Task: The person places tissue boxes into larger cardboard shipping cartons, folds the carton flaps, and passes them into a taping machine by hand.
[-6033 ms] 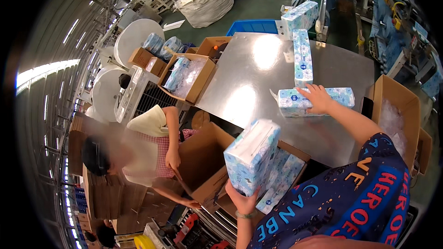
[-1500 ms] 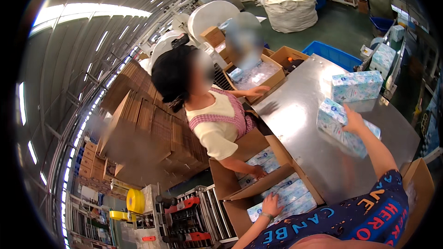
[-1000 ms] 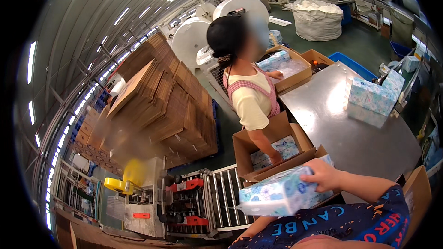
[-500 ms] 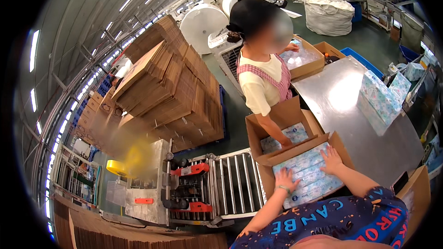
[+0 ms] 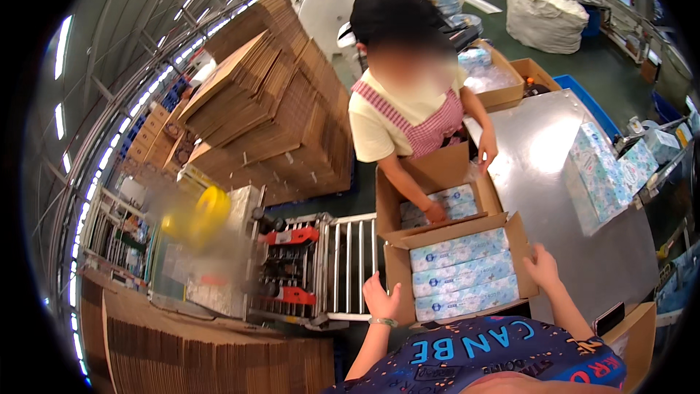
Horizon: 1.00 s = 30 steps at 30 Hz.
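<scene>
Before me stands an open cardboard box (image 5: 398, 288) packed with rows of blue-and-white patterned soft packs (image 5: 467, 279). My left hand (image 5: 380, 299) is just outside the box's left side, holding nothing, its fingers and thumb apart. By the right flap (image 5: 520, 244) is my right hand (image 5: 541, 268), its fingers partly spread and no object visible in it; whether it touches the flap I cannot tell. A second open box (image 5: 430, 173) adjoins the far side of mine, with similar packs (image 5: 458, 195) inside. A co-worker's hand (image 5: 435, 211) reaches into that one.
A metal table (image 5: 543, 153) extends on the right, bearing wrapped packs (image 5: 594, 175). To the left lie a roller conveyor (image 5: 351, 255) and a machine with red parts (image 5: 295, 236). Flat cardboard stacks (image 5: 292, 146) rise behind it; another stack (image 5: 219, 350) sits at lower left.
Both my hands have come off the packs and moved outward to the box's sides. The co-worker has turned toward me, one hand still in the far box.
</scene>
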{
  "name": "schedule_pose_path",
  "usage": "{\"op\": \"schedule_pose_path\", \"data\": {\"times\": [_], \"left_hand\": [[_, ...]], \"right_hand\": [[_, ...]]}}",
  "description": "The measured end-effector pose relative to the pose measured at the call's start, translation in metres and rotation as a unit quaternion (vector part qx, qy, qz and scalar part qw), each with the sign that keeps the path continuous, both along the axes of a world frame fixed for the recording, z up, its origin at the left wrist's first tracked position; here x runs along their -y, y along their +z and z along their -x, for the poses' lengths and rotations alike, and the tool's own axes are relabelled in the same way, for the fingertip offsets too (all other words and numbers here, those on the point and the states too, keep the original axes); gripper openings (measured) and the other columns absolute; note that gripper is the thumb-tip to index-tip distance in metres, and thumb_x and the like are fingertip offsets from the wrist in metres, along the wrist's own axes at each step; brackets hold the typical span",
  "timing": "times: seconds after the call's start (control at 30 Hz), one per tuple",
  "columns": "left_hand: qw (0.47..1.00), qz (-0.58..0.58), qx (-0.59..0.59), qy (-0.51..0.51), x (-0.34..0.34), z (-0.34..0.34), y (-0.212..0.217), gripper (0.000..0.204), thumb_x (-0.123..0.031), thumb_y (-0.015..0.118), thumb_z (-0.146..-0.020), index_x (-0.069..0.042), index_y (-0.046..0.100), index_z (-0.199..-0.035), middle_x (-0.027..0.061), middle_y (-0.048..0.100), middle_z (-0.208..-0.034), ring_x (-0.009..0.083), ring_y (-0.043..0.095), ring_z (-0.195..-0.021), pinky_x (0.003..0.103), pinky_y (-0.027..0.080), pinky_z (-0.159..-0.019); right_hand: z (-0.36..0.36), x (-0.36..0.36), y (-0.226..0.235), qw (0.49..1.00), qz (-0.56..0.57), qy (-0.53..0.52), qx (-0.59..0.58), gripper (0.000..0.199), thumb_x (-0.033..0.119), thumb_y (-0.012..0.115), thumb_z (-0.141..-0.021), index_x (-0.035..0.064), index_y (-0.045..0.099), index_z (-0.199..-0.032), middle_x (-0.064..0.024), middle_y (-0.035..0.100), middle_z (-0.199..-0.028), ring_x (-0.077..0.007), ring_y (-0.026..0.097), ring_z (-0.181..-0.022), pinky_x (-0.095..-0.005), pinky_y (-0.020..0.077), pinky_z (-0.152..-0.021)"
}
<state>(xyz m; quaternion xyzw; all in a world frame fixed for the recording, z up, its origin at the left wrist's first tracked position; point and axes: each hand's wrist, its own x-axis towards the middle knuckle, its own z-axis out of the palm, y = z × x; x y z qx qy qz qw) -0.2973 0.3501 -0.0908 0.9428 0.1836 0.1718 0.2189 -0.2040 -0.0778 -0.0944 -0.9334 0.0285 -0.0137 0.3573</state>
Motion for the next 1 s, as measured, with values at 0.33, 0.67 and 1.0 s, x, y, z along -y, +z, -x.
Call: {"op": "schedule_pose_path", "data": {"times": [0.33, 0.67, 1.0], "left_hand": [[0.934, 0.112, -0.317, -0.123, -0.088, -0.002, -0.056, 0.051, -0.041, 0.069, -0.084, -0.002, 0.068, -0.117, 0.0224, 0.071, -0.106, 0.0397, 0.066, -0.102, 0.045, 0.053, -0.089], [0.909, 0.257, -0.294, -0.149, -0.294, 0.067, -0.066, 0.116, -0.059, 0.074, -0.081, 0.012, 0.016, -0.15, 0.0386, 0.026, -0.154, 0.0407, 0.039, -0.141, 0.044, 0.037, -0.113], [0.907, 0.025, -0.332, -0.257, -0.293, 0.014, 0.014, 0.115, -0.067, 0.084, -0.06, -0.002, 0.043, -0.146, 0.0237, 0.054, -0.14, 0.0388, 0.046, -0.136, 0.044, 0.036, -0.113]], "right_hand": [[0.025, -0.066, -0.055, 0.986, 0.08, 0.069, -0.13, 0.027, 0.01, 0.064, -0.082, -0.0031, 0.059, -0.105, -0.0287, 0.067, -0.096, -0.0477, 0.064, -0.094, -0.0535, 0.0515, -0.085], [0.079, -0.338, -0.062, 0.942, -0.177, 0.277, -0.067, 0.095, 0.033, 0.067, -0.09, 0.0013, 0.007, -0.158, -0.0285, 0.023, -0.159, -0.0424, 0.025, -0.148, -0.0432, 0.0251, -0.12], [-0.017, -0.467, -0.089, 0.784, 0.109, 0.524, -0.315, 0.086, 0.077, 0.032, -0.092, 0.0222, 0.028, -0.158, -0.0127, 0.015, -0.167, -0.0274, 0.009, -0.155, -0.0615, 0.0033, -0.121]]}}
